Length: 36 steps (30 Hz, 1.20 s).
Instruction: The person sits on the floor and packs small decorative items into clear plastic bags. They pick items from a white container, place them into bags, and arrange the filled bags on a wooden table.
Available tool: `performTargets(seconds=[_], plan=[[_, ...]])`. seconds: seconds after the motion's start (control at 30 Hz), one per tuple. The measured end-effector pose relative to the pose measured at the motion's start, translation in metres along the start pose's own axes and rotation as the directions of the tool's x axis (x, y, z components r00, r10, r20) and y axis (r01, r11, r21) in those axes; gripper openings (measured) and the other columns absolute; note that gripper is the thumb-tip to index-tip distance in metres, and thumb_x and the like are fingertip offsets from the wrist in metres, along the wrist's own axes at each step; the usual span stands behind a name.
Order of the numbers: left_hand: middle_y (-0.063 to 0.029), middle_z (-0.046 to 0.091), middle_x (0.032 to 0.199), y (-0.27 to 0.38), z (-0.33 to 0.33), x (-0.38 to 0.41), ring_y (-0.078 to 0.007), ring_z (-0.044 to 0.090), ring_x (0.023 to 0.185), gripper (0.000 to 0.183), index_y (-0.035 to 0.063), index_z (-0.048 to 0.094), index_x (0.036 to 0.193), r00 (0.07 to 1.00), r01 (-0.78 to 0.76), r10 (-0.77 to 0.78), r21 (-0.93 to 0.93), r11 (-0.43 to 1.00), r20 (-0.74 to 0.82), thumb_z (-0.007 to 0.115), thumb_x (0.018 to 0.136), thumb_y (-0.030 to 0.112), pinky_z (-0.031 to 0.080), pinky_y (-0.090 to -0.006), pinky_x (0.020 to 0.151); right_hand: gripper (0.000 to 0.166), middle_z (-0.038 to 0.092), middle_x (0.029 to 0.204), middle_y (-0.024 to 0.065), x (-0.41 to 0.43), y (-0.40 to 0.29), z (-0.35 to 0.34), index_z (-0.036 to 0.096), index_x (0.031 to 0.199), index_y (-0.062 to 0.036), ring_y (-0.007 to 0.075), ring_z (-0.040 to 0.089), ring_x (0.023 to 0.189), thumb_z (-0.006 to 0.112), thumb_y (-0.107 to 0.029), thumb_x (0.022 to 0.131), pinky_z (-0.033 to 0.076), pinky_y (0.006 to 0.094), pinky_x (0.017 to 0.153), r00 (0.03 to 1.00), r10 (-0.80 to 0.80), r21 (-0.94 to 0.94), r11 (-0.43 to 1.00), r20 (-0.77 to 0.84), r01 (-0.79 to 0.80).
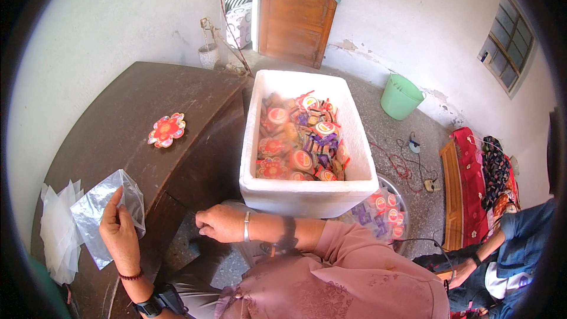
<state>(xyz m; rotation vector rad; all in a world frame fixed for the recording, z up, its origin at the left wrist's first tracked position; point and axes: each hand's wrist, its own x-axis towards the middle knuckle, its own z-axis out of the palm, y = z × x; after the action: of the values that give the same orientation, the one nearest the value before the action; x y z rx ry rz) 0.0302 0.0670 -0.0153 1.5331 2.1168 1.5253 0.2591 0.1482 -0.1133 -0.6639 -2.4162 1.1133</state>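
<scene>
My left hand point(118, 230) grips a clear plastic bag point(91, 215) above the dark wooden table point(110, 97). Flat translucent bags point(60, 235) lie fanned out just left of it. My right hand point(221, 223) hovers beyond the table's edge with curled fingers; I see nothing in it. Just ahead of my right forearm stands a white foam box point(305, 197), filled with packed bags of wrapped sweets and red flower-shaped cards point(272, 167). One red flower-shaped card point(167, 129) rests alone on the table.
A metal basin point(405, 204) of sweet packets point(385, 212) sits partly behind the foam box. Cables point(398, 166) run over the floor near a green bucket point(401, 97). At right sits another person point(522, 248), beside a wooden bench point(451, 199). A wooden door point(297, 13) is at the back.
</scene>
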Motion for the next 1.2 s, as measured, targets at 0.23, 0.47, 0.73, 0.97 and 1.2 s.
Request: performTargets(seconds=[0.23, 0.47, 0.73, 0.97, 1.2], plan=[[0.0024, 0.057, 0.080, 0.001, 0.001, 0.000, -0.0031, 0.039, 0.064, 0.035, 0.0014, 0.067, 0.127, 1.000, -0.017, 0.018, 0.042, 0.999, -0.026, 0.052, 0.097, -0.002, 0.034, -0.0212, 0.055, 0.016, 0.068, 0.085, 0.0206, -0.003, -0.001, 0.003, 0.063, 0.093, -0.0016, 0.0404, 0.066, 0.083, 0.066, -0.017, 0.090, 0.051, 0.0473, 0.076, 1.000, -0.003, -0.004, 1.000, 0.008, 0.003], [0.0024, 0.060, 0.083, 0.000, 0.001, 0.001, -0.0031, 0.041, 0.065, 0.034, 0.0009, 0.067, 0.127, 0.999, -0.045, 0.046, 0.038, 0.998, -0.024, 0.052, 0.097, -0.003, 0.035, -0.0207, 0.057, 0.016, 0.068, 0.083, 0.0224, -0.003, 0.000, 0.007, 0.064, 0.091, -0.0022, 0.0423, 0.067, 0.084, 0.068, -0.018, 0.088, 0.051, 0.0493, 0.075, 1.000, -0.004, 0.039, 0.999, -0.025, 0.005], [-0.0082, 0.074, 0.099, 0.000, -0.001, 0.000, -0.0079, 0.058, 0.078, 0.033, 0.0010, 0.069, 0.124, 0.992, -0.121, 0.122, 0.057, 0.991, -0.024, 0.054, 0.094, -0.002, 0.048, -0.0245, 0.071, 0.017, 0.068, 0.084, 0.0212, -0.008, -0.023, -0.015, 0.063, 0.094, -0.0030, 0.0420, 0.067, 0.084, 0.067, -0.019, 0.089, 0.051, 0.0501, 0.075, 0.998, 0.064, -0.015, 0.998, 0.026, -0.064], [-0.0083, 0.073, 0.093, 0.015, -0.002, -0.002, -0.0075, 0.056, 0.075, 0.032, 0.0018, 0.070, 0.121, 0.997, -0.062, 0.065, 0.092, 0.994, -0.035, 0.054, 0.093, -0.002, 0.048, -0.0251, 0.070, 0.016, 0.069, 0.084, 0.0188, -0.006, 0.003, -0.006, 0.063, 0.098, -0.0040, 0.0392, 0.067, 0.078, 0.067, -0.018, 0.091, 0.052, 0.0469, 0.071, 0.997, -0.032, 0.018, 0.999, -0.067, 0.033], [-0.0085, 0.072, 0.090, 0.007, 0.000, -0.002, -0.0079, 0.055, 0.073, 0.032, 0.0020, 0.070, 0.120, 0.994, -0.092, 0.096, 0.078, 0.993, -0.055, 0.055, 0.093, -0.002, 0.048, -0.0257, 0.069, 0.014, 0.068, 0.081, 0.0177, -0.006, 0.008, -0.005, 0.062, 0.097, -0.0031, 0.0361, 0.067, 0.075, 0.069, -0.014, 0.090, 0.052, 0.0433, 0.068, 0.991, -0.057, 0.031, 0.998, -0.123, 0.061]])
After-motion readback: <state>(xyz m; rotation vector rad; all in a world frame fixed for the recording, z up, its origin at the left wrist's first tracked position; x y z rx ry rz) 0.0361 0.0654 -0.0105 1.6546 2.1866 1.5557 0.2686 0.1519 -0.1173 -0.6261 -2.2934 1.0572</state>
